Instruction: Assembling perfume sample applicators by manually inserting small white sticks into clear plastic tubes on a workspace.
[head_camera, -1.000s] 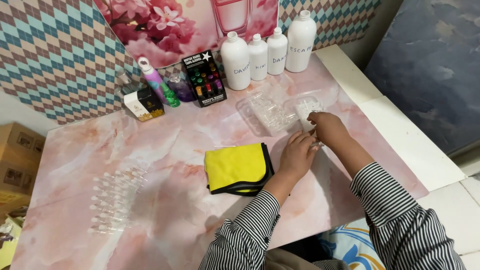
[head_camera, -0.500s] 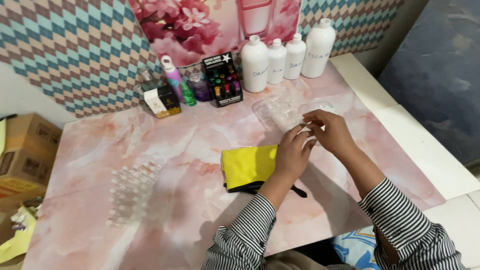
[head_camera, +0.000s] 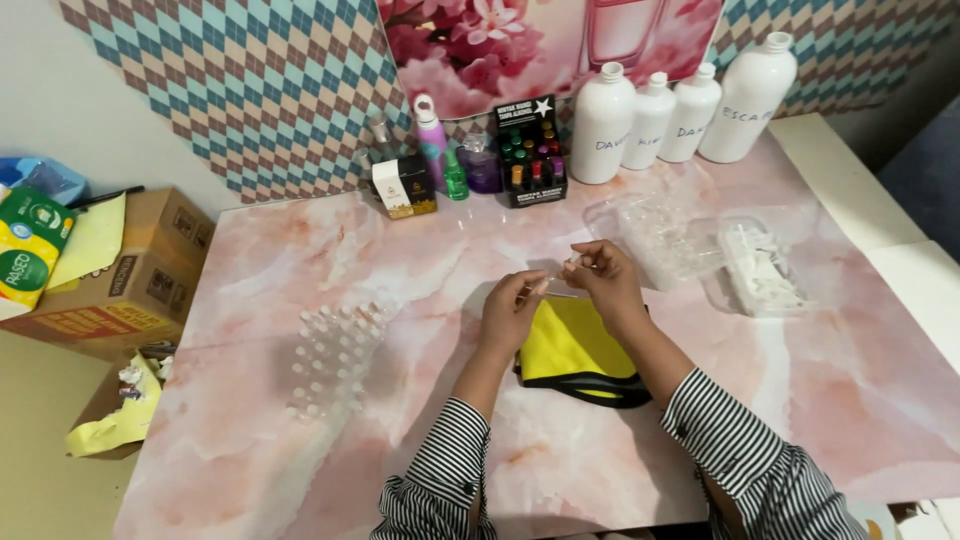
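a small clear vial (head_camera: 560, 282) is held between the two hands above the yellow cloth (head_camera: 572, 345), which lies folded on the pink marbled surface (head_camera: 400, 250). the left hand (head_camera: 512, 312) is closed with its fingertips pinched on one end of the vial, and the right hand (head_camera: 600, 280) is pinched on the other end, so it is judged that a small part is being fitted or twisted onto it; what exactly is between the fingers is too small to tell. for the next move, a steady grip and a fine alignment of the two pieces seem to be needed, since the thing is tiny and slippery. four white bottles (head_camera: 600, 125) are counted at the back wall, and two clear plastic trays (head_camera: 670, 235) are near the right hand, one with white small parts. one group of clear vials (head_camera: 335, 355) stands in rows well left of the hands; their number cannot be counted surely. one black display box (head_camera: 530, 150) with coloured bottles is seen.
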